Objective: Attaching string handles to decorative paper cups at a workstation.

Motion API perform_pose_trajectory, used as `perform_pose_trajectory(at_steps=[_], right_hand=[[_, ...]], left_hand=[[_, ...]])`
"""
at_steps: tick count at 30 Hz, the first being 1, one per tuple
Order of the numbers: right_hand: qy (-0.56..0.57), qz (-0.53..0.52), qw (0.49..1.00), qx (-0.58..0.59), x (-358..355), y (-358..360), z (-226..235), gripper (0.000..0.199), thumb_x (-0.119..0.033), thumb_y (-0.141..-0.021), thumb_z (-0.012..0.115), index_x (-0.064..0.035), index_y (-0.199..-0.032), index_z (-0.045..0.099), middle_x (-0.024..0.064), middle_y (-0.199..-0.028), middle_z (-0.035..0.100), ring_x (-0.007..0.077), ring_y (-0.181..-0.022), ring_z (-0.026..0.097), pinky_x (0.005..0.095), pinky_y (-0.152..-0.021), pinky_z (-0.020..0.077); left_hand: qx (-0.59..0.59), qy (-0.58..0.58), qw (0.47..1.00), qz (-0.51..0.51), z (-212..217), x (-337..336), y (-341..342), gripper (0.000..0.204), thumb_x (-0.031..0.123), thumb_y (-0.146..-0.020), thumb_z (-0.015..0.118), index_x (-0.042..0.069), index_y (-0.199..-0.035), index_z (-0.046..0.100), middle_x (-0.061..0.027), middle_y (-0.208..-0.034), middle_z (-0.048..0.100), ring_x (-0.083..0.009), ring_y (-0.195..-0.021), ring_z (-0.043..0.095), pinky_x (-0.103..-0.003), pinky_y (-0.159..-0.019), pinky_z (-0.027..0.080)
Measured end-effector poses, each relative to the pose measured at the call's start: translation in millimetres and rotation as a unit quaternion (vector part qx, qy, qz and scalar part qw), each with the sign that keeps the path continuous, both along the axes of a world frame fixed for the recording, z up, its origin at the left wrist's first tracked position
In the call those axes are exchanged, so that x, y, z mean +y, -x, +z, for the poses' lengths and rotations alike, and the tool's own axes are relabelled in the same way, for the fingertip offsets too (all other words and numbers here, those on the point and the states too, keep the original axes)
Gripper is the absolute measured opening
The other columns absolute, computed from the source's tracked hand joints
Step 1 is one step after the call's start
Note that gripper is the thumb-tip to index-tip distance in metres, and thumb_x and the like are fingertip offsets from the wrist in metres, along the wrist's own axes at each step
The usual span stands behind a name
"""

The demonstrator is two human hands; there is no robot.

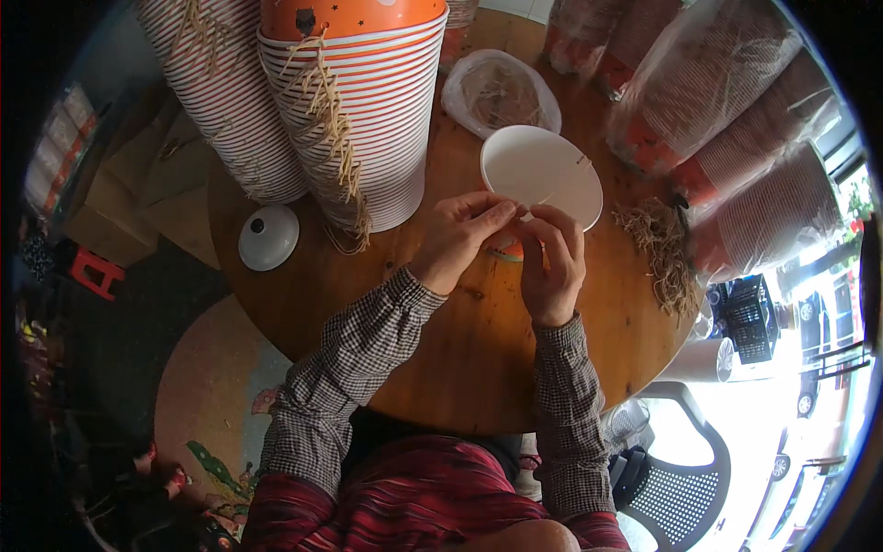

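A single paper bucket (533, 170), white inside with some orange outside, stands tilted on the table in front of me. A short bit of cord shows at its far right rim. My left hand (460, 235) is closed in a pinch at the bucket's near rim. Close beside it, my right hand (555, 262) also pinches, the two sets of fingertips nearly touching. Between them is a thin tan cord, mostly hidden by the fingers. Left of the bucket rises a tall nested stack of buckets (391, 138) with tan cord handles hanging down its side.
Another bucket stack (221, 110) leans at the far left, near a white lid (269, 237) with a dark knob. Loose tan cords (662, 253) lie to the right. A plastic bag (501, 92) sits behind the bucket. Plastic-wrapped stacks (704, 87) line the right; a grey chair (685, 488) stands below.
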State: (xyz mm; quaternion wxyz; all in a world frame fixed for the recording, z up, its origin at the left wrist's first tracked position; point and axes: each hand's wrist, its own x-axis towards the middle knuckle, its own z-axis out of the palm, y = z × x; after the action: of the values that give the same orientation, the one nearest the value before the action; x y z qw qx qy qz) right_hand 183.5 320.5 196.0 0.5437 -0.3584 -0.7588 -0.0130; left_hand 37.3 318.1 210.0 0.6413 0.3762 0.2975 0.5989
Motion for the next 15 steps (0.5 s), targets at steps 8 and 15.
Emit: perform_pose_trajectory(at_steps=[8, 15], right_hand=[[0.032, 0.013, 0.999, 0.035, -5, -2, 7, 0.013, 0.006, -0.080, 0.063, -0.0005, -0.092, 0.062, 0.0119, -0.106, 0.058, 0.0248, -0.095, 0.059, 0.0326, -0.077, 0.0522], [0.049, 0.020, 0.996, 0.067, -3, -3, 7, 0.011, 0.005, -0.081, 0.063, -0.0006, -0.090, 0.061, 0.0120, -0.104, 0.061, 0.0243, -0.094, 0.060, 0.0315, -0.077, 0.0513]], left_hand=[[0.313, -0.259, 0.907, 0.109, -7, 2, -1, 0.014, 0.004, -0.089, 0.059, -0.003, -0.099, 0.065, -0.0080, -0.094, 0.065, -0.0158, -0.080, 0.067, -0.026, -0.070, 0.055], [0.392, -0.372, 0.824, 0.169, -11, 5, -2, 0.013, -0.001, -0.083, 0.063, -0.002, -0.097, 0.064, -0.0084, -0.090, 0.063, -0.0166, -0.076, 0.066, -0.026, -0.064, 0.054]])
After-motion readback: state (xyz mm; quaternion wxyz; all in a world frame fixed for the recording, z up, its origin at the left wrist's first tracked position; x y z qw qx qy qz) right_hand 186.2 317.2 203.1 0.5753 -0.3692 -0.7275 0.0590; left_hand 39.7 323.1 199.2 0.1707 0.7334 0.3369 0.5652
